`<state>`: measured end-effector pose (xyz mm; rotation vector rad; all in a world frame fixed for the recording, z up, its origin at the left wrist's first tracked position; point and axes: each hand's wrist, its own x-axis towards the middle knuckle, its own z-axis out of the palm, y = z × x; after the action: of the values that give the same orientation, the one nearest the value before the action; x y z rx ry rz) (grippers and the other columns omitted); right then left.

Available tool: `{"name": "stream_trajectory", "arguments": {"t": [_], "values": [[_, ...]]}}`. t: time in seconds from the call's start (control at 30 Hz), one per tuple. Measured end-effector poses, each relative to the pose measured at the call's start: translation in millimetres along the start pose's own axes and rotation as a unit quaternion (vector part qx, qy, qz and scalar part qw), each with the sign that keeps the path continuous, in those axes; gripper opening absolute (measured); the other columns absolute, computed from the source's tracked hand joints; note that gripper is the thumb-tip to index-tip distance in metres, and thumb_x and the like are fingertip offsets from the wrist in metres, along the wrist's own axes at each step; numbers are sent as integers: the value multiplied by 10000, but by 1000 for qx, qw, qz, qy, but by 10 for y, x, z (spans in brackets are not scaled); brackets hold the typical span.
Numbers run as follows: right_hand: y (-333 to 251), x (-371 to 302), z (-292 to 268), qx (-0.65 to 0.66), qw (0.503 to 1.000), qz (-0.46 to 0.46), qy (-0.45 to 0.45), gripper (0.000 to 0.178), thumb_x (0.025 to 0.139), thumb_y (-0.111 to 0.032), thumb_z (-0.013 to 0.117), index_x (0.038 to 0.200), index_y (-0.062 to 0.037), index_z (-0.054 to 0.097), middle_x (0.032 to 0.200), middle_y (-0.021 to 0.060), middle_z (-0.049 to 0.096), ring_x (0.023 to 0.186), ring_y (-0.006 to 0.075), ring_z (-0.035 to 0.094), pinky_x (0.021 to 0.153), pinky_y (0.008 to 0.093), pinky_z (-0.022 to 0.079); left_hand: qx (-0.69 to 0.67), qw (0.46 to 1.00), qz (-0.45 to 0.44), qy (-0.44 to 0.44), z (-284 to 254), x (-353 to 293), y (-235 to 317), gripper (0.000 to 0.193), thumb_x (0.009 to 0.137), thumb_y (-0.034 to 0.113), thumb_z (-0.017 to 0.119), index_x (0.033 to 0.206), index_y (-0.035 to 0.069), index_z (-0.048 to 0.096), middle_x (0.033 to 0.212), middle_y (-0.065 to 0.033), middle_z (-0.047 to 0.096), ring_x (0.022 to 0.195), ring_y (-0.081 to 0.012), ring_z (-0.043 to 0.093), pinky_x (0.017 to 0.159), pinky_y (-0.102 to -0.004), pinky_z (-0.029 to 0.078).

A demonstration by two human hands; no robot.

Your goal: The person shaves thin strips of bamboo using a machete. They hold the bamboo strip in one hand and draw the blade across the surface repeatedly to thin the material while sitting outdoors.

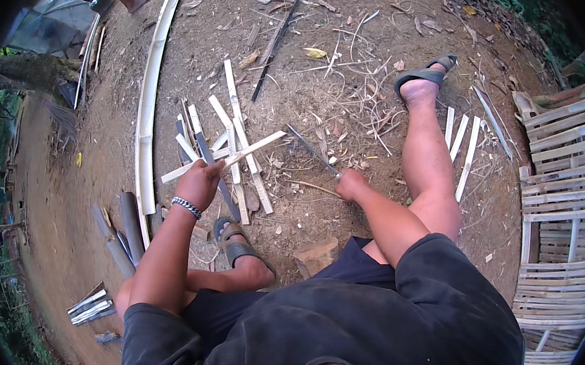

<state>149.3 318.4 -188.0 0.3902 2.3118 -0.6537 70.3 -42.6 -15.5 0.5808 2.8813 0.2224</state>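
My left hand (199,184), with a chain bracelet at the wrist, is closed around a pale split bamboo strip (261,144). The strip lies across a loose pile of similar bamboo strips (233,111) on the ground, one end pointing right. My right hand (352,185) is closed on the handle of a long, narrow-bladed knife (314,150). Its dark blade slants up and left, with the tip near the strip's right end; I cannot tell whether they touch. The knife's handle is mostly hidden in my fist.
A long split bamboo pole (145,129) curves along the left. Dark bamboo pieces (130,224) lie beside my left forearm. More pale strips (468,157) rest past my right leg, near a slatted bamboo rack (562,197). Shavings (370,116) litter the dirt. Another person's foot (139,1) shows at top left.
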Motion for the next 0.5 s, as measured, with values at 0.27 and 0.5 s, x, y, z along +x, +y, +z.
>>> {"name": "stream_trajectory", "arguments": {"t": [0.27,0.5], "values": [[-908,-590,50,35,987,-155,11,386,854,-175,646,1233,-102,630,1165,185,683,1089,353,660,935,452,526,-64,995,-81,-6,60,-119,254,258,951,258,630,1114,96,747,842,-229,700,800,-379,689,765,-450,541],[-318,250,198,4,999,-17,35,286,821,-158,646,1058,-17,722,1062,219,708,988,363,692,858,435,553,-162,975,-151,-13,248,-61,2,328,968,292,622,1127,22,723,909,-241,714,806,-347,710,756,-404,537]]}}
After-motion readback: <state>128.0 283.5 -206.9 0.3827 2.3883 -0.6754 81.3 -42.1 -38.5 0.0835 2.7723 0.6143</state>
